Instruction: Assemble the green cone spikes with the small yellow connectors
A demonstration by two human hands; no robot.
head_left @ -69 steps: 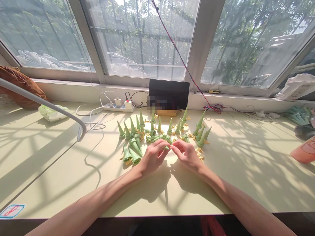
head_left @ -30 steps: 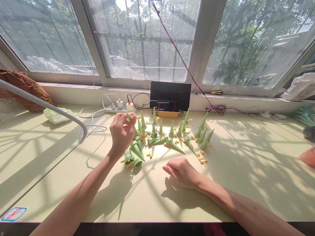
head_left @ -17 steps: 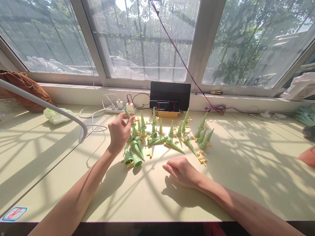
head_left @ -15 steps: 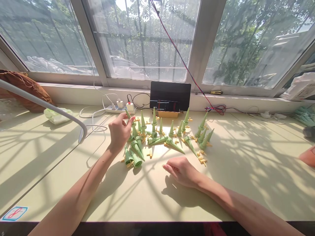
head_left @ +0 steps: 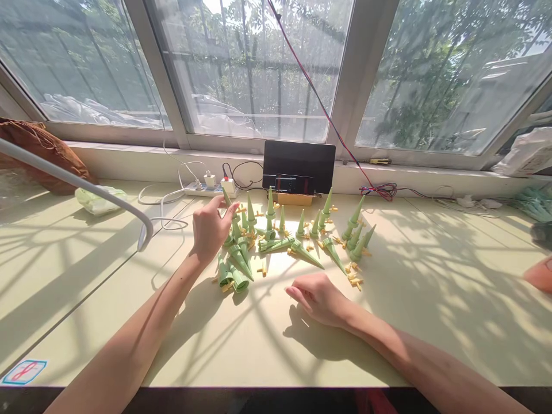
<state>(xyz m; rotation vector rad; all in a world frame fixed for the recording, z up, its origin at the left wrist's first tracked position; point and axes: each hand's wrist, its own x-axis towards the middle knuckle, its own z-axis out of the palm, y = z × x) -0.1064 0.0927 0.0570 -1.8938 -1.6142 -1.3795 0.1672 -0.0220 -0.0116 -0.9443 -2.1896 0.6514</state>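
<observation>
My left hand (head_left: pixel 210 229) is at the left back of a group of green plastic plant watering spikes, its thumb and fingers closed around one watering spike (head_left: pixel 226 198). That spike's tip points up, and its lower part is partly hidden by the hand. Other spikes stand upright behind, such as a tall spike (head_left: pixel 270 204), while several lie on their sides, like a fallen spike (head_left: pixel 307 256). Small yellow valve pieces (head_left: pixel 264 268) are on or beside them. My right hand (head_left: pixel 319 299) rests on the table in front of the group, its fingers curled in with nothing visible in them.
A black tablet (head_left: pixel 298 159) and a phone (head_left: pixel 288 184) lean behind the spikes. Left of these are a power strip (head_left: pixel 215 191) and white cables. A grey curved arm (head_left: pixel 86 184) crosses the left side. Another person's hand (head_left: pixel 539 276) shows at the right edge.
The spike in my left hand has shifted slightly to the right along with the hand, its tip a bit more tilted. My right hand stays in place.
</observation>
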